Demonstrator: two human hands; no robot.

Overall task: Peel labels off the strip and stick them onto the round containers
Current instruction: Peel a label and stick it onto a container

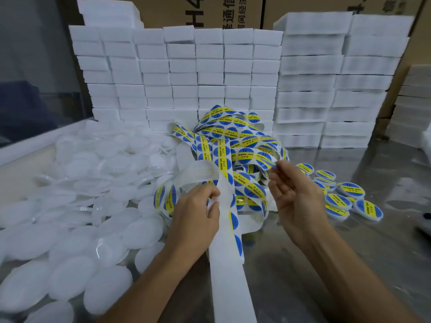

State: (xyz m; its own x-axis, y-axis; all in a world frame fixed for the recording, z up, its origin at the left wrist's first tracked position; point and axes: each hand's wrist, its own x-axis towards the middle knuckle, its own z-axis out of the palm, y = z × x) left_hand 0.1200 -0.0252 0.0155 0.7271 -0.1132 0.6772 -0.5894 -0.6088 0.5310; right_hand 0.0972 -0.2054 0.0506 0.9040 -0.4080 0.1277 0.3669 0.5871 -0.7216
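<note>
A long white backing strip (229, 271) carrying blue and yellow round labels runs from the bottom centre up into a tangled heap of label strip (235, 145). My left hand (198, 215) grips the strip between thumb and fingers at centre. My right hand (293, 194) is raised beside it, palm toward me, fingers loosely curled; its fingertips touch a label (268, 163) at the heap's edge. Several plain white round containers (70, 229) lie piled on the left. Several labelled containers (347, 199) sit in a group on the right.
Stacks of white foam blocks (210, 73) form a wall behind the heap, with cardboard boxes (203, 10) behind them. The shiny metal table (349, 264) is bare at the lower right. A dark object (426, 216) pokes in at the right edge.
</note>
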